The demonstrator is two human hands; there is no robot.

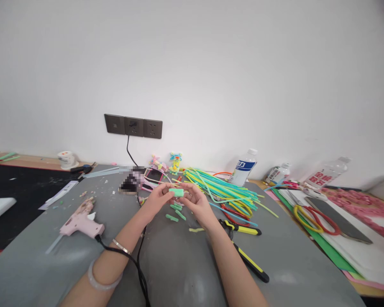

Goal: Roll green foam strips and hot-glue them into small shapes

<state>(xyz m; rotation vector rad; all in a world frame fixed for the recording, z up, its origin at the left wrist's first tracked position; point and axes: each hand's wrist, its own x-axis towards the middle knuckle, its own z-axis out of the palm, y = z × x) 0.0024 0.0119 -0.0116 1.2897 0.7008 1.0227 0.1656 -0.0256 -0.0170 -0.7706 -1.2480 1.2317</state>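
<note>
My left hand (158,197) and my right hand (195,202) meet over the grey mat (179,264) and together pinch a small bundle of short green tube pieces (176,192). Both hands have their fingers closed on it. Just below them several loose short green pieces (176,212) lie on the mat, with a small yellow piece (196,230) nearby. My left wrist wears two bracelets.
A pink glue gun (80,221) lies at the left, its black cord running under my left arm. A heap of long green, yellow and blue tubes (224,189) lies at the right, with yellow-black pliers (243,241). Water bottles (245,167), scissors (313,217) and coloured sheets stand further right.
</note>
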